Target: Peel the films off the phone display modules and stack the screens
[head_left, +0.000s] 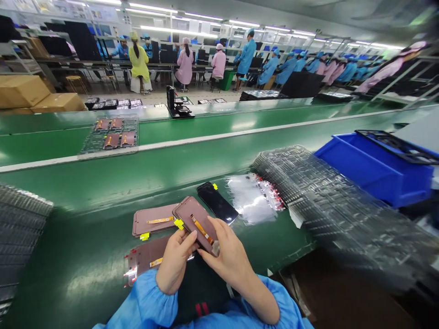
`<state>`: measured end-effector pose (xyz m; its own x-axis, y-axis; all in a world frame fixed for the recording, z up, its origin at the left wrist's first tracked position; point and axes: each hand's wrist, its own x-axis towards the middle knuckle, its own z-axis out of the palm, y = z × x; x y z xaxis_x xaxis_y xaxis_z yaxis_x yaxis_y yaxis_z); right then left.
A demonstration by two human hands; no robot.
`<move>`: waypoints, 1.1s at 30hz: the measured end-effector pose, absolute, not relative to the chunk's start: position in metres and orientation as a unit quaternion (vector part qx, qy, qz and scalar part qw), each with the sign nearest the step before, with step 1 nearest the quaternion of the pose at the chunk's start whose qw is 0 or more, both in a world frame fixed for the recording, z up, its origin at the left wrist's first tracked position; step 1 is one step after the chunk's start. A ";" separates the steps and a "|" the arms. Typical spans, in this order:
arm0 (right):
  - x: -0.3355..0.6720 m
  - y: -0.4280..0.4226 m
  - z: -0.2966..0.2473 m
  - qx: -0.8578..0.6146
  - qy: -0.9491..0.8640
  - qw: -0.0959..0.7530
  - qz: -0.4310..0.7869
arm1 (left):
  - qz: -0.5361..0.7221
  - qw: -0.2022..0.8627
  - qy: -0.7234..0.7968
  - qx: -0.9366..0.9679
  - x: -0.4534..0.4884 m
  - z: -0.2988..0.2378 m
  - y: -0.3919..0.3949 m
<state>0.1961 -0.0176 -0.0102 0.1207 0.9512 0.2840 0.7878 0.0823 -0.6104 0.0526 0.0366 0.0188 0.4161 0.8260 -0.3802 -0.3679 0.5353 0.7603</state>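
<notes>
Between my two hands, tilted above the green mat, is a small stack of phone screens (pixel 194 210), brown backs up, with an orange flex cable and a yellow tab. My left hand (pixel 176 258) pinches the near left edge. My right hand (pixel 228 246) grips the right end, thumb below and fingers on top. Left of them lie more brown phone screens (pixel 142 222) with a yellow tab. Nearer me, partly behind my left hand, is a phone screen with red-tabbed film (pixel 140 256). A black phone screen (pixel 216 201), glossy side up, rests just beyond my right hand.
Clear protective films (pixel 252 196) with red tabs lie right of centre. Stacked clear plastic trays (pixel 318 196) stand beside a blue bin (pixel 373 169); more trays (pixel 20 233) rise at far left. Across the green belt (pixel 206 160), a tray (pixel 94 141) holds several screens. People sit at distant benches.
</notes>
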 end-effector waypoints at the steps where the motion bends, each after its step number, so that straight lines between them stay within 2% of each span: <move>1: 0.196 -0.018 -0.010 -0.668 -0.654 0.335 0.116 | 0.380 0.788 0.384 0.295 0.052 0.018 0.036; 11: 0.201 -0.019 -0.016 -0.658 -0.677 0.314 0.099 | 0.367 0.786 0.386 0.313 0.053 0.018 0.033; 14: 0.209 -0.018 -0.027 -0.669 -0.670 0.314 0.070 | 0.390 0.752 0.426 0.318 0.048 0.015 0.031; 17: 0.217 -0.020 -0.039 -0.693 -0.664 0.280 0.039 | 0.410 0.703 0.472 0.338 0.033 0.013 0.027; 21: 0.218 -0.024 -0.055 -0.716 -0.660 0.226 0.017 | 0.403 0.693 0.461 0.380 0.008 0.014 0.017; 26: 0.210 -0.030 -0.062 -0.729 -0.652 0.208 0.005 | 0.412 0.658 0.506 0.375 -0.006 0.022 0.012; 33: 0.216 -0.028 -0.045 -0.739 -0.635 0.224 0.034 | 0.332 0.699 0.481 0.412 -0.003 0.014 0.021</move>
<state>0.2161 -0.0276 -0.0454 0.1922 0.9532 0.2336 0.9228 -0.0945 -0.3736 -0.0034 0.0205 0.0142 0.3177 0.8604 -0.3984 -0.0675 0.4396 0.8956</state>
